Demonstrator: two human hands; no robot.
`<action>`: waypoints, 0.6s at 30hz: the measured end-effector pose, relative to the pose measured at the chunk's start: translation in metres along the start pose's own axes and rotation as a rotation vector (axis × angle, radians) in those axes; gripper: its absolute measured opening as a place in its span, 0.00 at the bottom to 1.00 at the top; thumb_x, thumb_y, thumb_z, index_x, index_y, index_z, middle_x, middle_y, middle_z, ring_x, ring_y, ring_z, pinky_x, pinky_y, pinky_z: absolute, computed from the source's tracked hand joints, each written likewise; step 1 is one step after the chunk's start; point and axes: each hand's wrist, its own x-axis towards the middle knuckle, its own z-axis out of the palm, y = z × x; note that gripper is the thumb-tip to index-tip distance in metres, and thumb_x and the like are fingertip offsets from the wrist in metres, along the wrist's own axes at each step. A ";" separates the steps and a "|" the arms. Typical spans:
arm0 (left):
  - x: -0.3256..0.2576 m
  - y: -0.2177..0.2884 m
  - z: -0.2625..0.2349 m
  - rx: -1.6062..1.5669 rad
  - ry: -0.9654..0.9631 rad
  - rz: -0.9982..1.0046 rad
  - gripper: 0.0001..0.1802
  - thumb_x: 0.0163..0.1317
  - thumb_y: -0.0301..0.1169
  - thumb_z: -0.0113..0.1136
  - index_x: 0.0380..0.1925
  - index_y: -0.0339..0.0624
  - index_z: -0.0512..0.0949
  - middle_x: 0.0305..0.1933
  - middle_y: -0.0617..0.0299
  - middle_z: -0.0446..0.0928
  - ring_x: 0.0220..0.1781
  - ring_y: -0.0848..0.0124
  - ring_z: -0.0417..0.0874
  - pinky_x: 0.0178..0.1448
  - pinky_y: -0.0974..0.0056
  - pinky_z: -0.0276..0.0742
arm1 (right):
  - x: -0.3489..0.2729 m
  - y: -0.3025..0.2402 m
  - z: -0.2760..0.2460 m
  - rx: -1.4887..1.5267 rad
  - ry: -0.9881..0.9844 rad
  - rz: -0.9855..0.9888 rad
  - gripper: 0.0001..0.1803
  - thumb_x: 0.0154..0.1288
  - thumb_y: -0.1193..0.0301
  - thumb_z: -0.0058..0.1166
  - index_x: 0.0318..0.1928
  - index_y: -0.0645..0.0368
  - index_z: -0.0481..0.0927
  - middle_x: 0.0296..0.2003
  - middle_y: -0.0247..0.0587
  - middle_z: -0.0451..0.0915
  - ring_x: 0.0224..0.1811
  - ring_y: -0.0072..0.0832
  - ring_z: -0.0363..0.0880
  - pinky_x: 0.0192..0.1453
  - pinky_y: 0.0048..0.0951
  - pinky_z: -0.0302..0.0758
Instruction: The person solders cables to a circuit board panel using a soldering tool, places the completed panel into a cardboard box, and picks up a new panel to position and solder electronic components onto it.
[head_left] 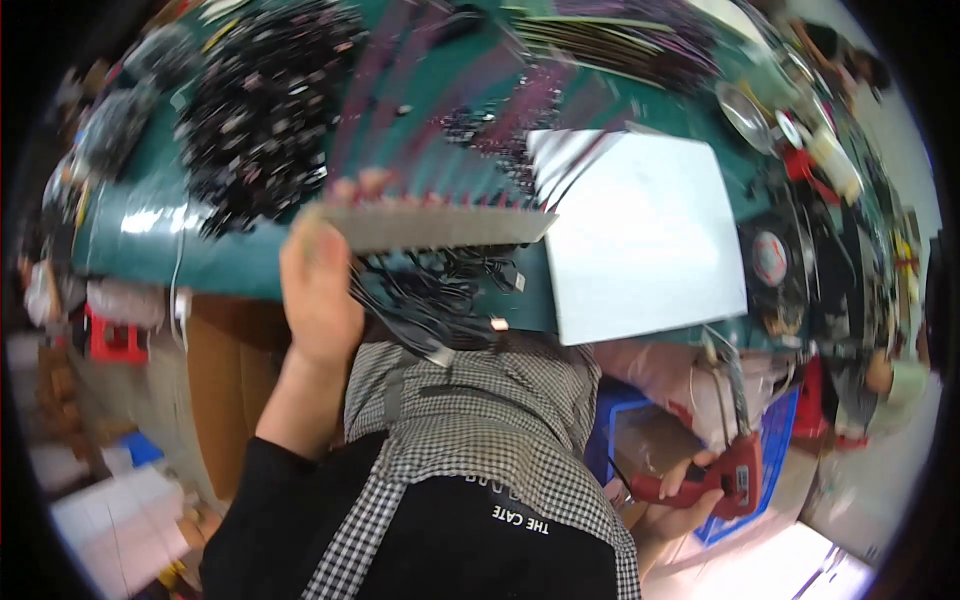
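Note:
My left hand point(322, 285) is closed on one end of a flat grey metal bar point(440, 230), thumb in front and fingertips behind it. Along the bar's top edge runs a row of thin reddish-purple wires, blurred by motion. Black cables point(430, 305) with small metal-ended plugs hang below the bar, at the table's front edge. Low on the right, my right hand point(685, 500) grips a red soldering gun point(742, 472) by its handle, its metal rods pointing up toward the table. To the right of the bar's tip lies a white board point(645, 240).
A large heap of small black parts point(270, 110) covers the left of the green table point(130, 235). Bundled wires point(620, 40) lie at the back, with a metal bowl point(745, 115) and a black round holder point(775, 260) on the right. Below stand a blue crate point(780, 470) and cardboard box point(235, 380).

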 end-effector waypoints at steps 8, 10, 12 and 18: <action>-0.055 0.123 -0.162 -0.195 0.577 -0.140 0.20 0.61 0.41 0.55 0.45 0.37 0.72 0.39 0.54 0.78 0.37 0.63 0.79 0.42 0.60 0.75 | 0.041 -0.014 -0.006 0.185 0.035 -0.059 0.26 0.68 0.57 0.43 0.56 0.63 0.59 0.47 0.38 0.69 0.21 0.16 0.59 0.18 0.12 0.58; -0.095 0.145 -0.217 0.179 0.426 -0.126 0.21 0.61 0.42 0.54 0.46 0.36 0.71 0.43 0.52 0.76 0.43 0.60 0.78 0.48 0.57 0.73 | 0.054 -0.015 -0.007 0.194 -0.019 -0.053 0.25 0.68 0.57 0.43 0.57 0.63 0.60 0.47 0.38 0.69 0.21 0.16 0.58 0.18 0.13 0.58; -0.126 0.159 -0.237 0.549 0.289 -0.359 0.28 0.59 0.46 0.55 0.50 0.33 0.69 0.48 0.51 0.75 0.49 0.61 0.76 0.56 0.57 0.68 | 0.062 -0.011 -0.010 0.179 -0.005 -0.107 0.25 0.69 0.57 0.43 0.57 0.62 0.60 0.47 0.38 0.69 0.20 0.16 0.58 0.18 0.13 0.57; -0.052 0.149 -0.148 0.743 -0.174 -0.573 0.27 0.53 0.36 0.62 0.50 0.30 0.71 0.50 0.53 0.76 0.55 0.66 0.74 0.60 0.63 0.64 | 0.071 0.005 0.004 0.212 0.082 -0.047 0.27 0.67 0.54 0.42 0.57 0.60 0.59 0.44 0.42 0.71 0.17 0.19 0.64 0.15 0.15 0.61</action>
